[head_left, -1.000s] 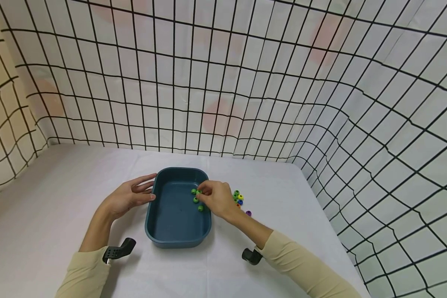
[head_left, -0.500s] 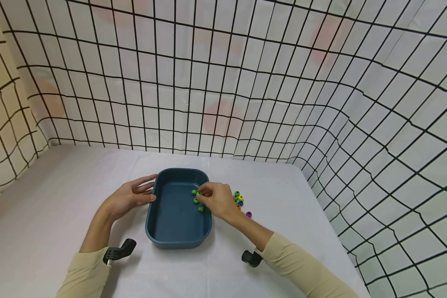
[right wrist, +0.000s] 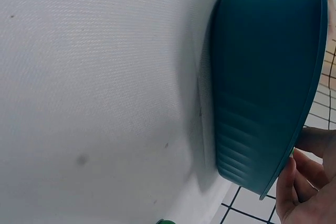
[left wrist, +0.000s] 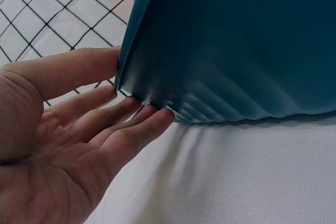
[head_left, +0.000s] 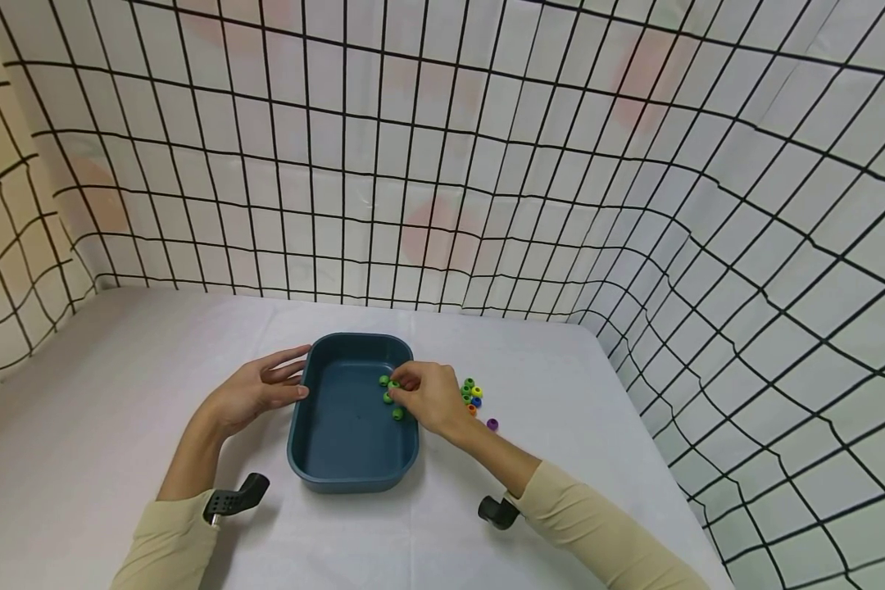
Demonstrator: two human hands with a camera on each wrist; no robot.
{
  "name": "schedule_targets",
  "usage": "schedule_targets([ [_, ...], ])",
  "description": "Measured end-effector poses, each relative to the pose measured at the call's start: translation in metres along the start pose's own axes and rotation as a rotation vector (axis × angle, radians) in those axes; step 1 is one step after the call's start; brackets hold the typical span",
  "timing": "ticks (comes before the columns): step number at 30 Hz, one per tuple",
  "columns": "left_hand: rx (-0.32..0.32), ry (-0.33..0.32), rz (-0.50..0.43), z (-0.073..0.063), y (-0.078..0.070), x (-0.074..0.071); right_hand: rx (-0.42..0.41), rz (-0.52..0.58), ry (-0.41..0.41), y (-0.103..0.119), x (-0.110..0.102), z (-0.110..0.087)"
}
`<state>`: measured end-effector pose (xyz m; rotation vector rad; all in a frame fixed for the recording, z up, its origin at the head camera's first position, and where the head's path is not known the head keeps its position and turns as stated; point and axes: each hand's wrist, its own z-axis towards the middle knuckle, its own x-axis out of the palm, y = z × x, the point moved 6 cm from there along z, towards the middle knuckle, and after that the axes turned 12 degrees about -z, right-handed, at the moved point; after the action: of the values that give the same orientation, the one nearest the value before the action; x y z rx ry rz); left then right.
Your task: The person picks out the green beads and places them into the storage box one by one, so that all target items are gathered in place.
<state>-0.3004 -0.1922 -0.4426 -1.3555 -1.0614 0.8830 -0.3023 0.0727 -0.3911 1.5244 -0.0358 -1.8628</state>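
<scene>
Nearest to the viewer are the two beige sleeves (head_left: pixel 164 545), at seven and five o'clock, and black wrist devices (head_left: pixel 243 493) stick out from both. Beyond them, a blue tray (head_left: pixel 342 434) stands on the white table (head_left: pixel 155 369). Outside it, at about three o'clock, lies a single purple bead (head_left: pixel 492 424). The left hand (head_left: pixel 254 392) is at nine to ten o'clock of the tray, fingers extended and touching its outer wall, thumb at the rim. The right hand (head_left: pixel 428 397) reaches over the rim between two and three o'clock; its fingers are curled, and thumb and fingertips seem to pinch one green bead (head_left: pixel 394 383). Three other green beads (head_left: pixel 388 397) are just beside, inside the tray. A little farther than the purple one, a cluster of mixed beads (head_left: pixel 477 392), green, yellow, blue and orange, lies on the table near the right hand. Farthest, toward twelve o'clock, is the black wire grid (head_left: pixel 345 170). In the last second almost nothing has changed: hands, tray and beads keep their places. I judge this as a short pause, so the work has not visibly advanced.
</scene>
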Motion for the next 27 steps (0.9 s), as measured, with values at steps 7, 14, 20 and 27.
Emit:
schedule_targets([
  [7,0.003,-0.002,0.006,0.0001,0.0009,-0.0003,-0.010,0.014,-0.002,0.0003,0.0004,-0.0004],
  [14,-0.007,-0.009,0.009,0.0000,0.0005,-0.0003,0.003,0.009,0.008,-0.0013,0.0012,0.0008],
  [20,-0.011,-0.010,0.007,-0.0002,0.0001,-0.0001,0.004,0.012,0.005,-0.0011,0.0002,0.0010],
  [27,-0.011,-0.006,0.011,0.0000,0.0002,-0.0002,0.014,0.012,0.010,-0.0019,0.0007,0.0011],
])
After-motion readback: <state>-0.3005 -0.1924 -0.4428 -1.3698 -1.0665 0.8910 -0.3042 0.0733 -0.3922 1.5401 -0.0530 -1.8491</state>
